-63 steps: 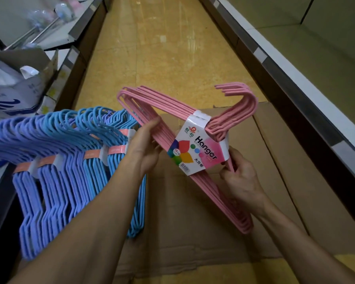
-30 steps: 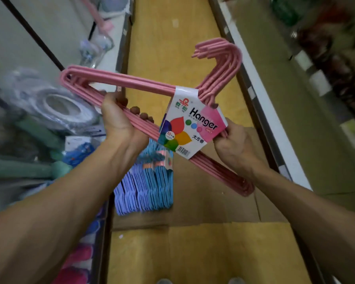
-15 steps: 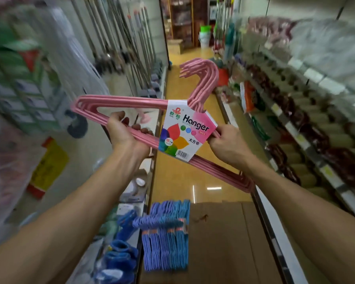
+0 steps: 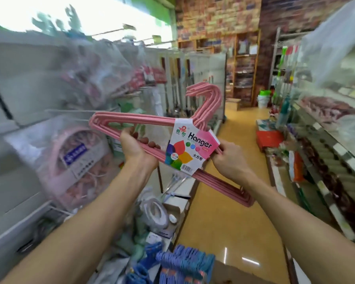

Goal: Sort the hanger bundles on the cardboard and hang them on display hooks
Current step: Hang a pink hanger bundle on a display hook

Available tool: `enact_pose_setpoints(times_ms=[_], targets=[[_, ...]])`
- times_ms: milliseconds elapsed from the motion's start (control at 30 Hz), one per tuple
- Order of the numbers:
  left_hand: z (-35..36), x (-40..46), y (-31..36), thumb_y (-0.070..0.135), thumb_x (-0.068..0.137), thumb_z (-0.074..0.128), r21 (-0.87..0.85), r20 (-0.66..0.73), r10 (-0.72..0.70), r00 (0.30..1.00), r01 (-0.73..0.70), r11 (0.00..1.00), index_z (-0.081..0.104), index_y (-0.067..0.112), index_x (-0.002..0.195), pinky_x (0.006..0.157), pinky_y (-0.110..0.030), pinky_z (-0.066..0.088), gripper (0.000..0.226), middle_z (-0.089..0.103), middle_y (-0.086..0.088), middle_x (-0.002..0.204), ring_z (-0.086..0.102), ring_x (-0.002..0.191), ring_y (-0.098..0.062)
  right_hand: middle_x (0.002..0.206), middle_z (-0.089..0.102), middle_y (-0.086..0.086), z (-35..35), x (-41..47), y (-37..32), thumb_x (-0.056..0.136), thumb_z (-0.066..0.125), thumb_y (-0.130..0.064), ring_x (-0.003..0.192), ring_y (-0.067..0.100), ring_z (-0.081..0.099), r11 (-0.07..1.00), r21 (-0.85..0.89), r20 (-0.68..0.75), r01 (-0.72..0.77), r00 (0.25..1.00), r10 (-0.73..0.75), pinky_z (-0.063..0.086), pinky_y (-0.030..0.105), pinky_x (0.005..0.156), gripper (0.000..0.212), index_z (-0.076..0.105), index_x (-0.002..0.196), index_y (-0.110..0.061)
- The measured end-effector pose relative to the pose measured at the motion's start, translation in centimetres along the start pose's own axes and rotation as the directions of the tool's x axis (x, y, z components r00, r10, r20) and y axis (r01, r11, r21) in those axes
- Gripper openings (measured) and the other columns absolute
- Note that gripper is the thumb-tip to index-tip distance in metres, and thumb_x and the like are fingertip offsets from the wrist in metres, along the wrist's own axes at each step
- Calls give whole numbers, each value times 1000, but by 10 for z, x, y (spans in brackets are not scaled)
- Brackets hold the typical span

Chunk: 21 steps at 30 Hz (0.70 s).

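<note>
I hold a pink hanger bundle (image 4: pixel 131 118) up in front of me, its hooks pointing up and left, with a white "Hanger" paper label (image 4: pixel 190 149) wrapped round its middle. My left hand (image 4: pixel 134 149) grips the bundle's lower bar left of the label. On the right of the label, my right hand (image 4: pixel 226 158) grips the same bar. Blue hanger bundles (image 4: pixel 184 265) lie on the cardboard (image 4: pixel 232 272) at the bottom edge of the view.
Shelves with bagged goods (image 4: pixel 78 160) and display hooks (image 4: pixel 115 31) line the left side. Stocked shelves (image 4: pixel 326 140) run along the right. A yellow aisle floor (image 4: pixel 230 201) stretches ahead to a brick wall. Loose packaged items (image 4: pixel 154 214) sit on the low left shelf.
My view has tilted up from the cardboard to the aisle and shelves. Both hands have lifted the pink bundle higher, keeping the same grip.
</note>
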<state>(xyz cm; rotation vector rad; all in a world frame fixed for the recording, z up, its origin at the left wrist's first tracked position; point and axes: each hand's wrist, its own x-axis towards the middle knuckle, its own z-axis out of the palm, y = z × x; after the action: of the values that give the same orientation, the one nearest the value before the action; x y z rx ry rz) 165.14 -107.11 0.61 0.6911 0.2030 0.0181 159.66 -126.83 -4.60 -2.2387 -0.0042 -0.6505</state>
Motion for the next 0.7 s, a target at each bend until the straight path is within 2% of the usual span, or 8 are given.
enact_pose_setpoints(times_ms=[100, 167, 267, 333, 500, 567, 633, 700], targets=[[-2, -36, 20, 33, 93, 45, -48, -13, 102, 995, -103, 994, 33, 23, 59, 43, -14, 30, 37, 31, 6, 47, 31, 40, -11, 78, 68, 1, 2, 4, -12, 93, 57, -17, 67, 19, 57, 995, 47, 40, 85, 995, -87, 46, 32, 59, 10, 65, 85, -16], [-5, -59, 32, 32, 96, 42, -85, -18, 158, 987, -159, 984, 37, 21, 56, 39, -11, 35, 42, 38, 4, 40, 38, 32, -11, 80, 69, -1, 7, 3, -24, 93, 58, -17, 71, 23, 62, 985, 101, 65, 136, 988, -143, 51, 40, 63, 11, 65, 85, -21], [-21, -82, 55, 29, 94, 47, -111, -67, 250, 966, -256, 960, 37, 22, 61, 44, -16, 36, 35, 38, 3, 47, 39, 36, -13, 69, 63, -12, 19, -3, -49, 93, 59, -18, 62, 15, 54, 963, 172, 94, 207, 970, -225, 41, 32, 57, 31, 55, 72, -40], [-37, -93, 76, 29, 90, 50, -69, -137, 309, 941, -320, 945, 37, 22, 68, 50, -22, 31, 27, 34, 2, 56, 34, 45, -13, 63, 60, -17, 30, -9, -68, 92, 62, -19, 61, 10, 51, 951, 207, 124, 229, 958, -257, 38, 26, 55, 31, 53, 70, -39], [-77, -128, 124, 31, 84, 55, -15, -257, 453, 853, -473, 881, 39, 21, 75, 53, -26, 34, 20, 36, 2, 61, 35, 49, -14, 71, 64, -16, 61, -28, -123, 90, 63, -15, 68, 13, 60, 890, 330, 198, 314, 899, -390, 40, 27, 60, 19, 59, 85, -33], [-92, -150, 144, 31, 85, 55, -11, -296, 509, 808, -536, 844, 39, 21, 72, 54, -27, 34, 23, 36, 2, 60, 37, 50, -14, 75, 66, -18, 75, -38, -148, 90, 64, -15, 68, 5, 61, 857, 393, 221, 332, 871, -439, 43, 22, 61, 15, 64, 94, -30], [-105, -174, 163, 31, 85, 55, -8, -329, 566, 756, -602, 799, 40, 22, 71, 56, -27, 35, 23, 38, 3, 59, 38, 52, -13, 84, 69, -19, 87, -50, -174, 91, 64, -16, 75, -2, 64, 815, 465, 234, 345, 840, -489, 49, 22, 66, 24, 68, 113, -26], [-120, -201, 182, 31, 85, 55, 1, -363, 624, 693, -669, 743, 40, 22, 71, 57, -27, 34, 22, 38, 4, 59, 37, 52, -12, 89, 69, -20, 96, -64, -203, 93, 64, -13, 76, -10, 64, 772, 516, 245, 372, 799, -549, 52, 14, 67, 34, 64, 125, -25]])
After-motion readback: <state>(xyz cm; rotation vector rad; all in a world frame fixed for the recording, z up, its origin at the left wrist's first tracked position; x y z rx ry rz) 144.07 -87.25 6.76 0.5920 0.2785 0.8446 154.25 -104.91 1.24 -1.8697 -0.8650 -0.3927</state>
